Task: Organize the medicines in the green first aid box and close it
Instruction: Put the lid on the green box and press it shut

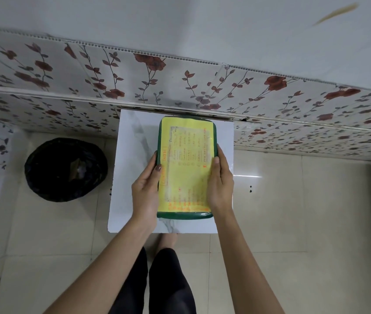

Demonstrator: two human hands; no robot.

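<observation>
The green first aid box [184,215] lies on a small white marble-pattern table [134,155], its long side running away from me. Its lid is down, and a yellow sheet with orange and dark print [186,164] covers the top. My left hand [146,189] grips the box's left edge with the thumb on the lid. My right hand [220,184] grips the right edge, thumb resting on the yellow sheet. No medicines are visible; the inside is hidden.
A round bin lined with a black bag [65,168] stands on the tiled floor left of the table. A flower-patterned wall panel [180,87] runs right behind the table. My legs and a bare foot [167,241] are below the table's near edge.
</observation>
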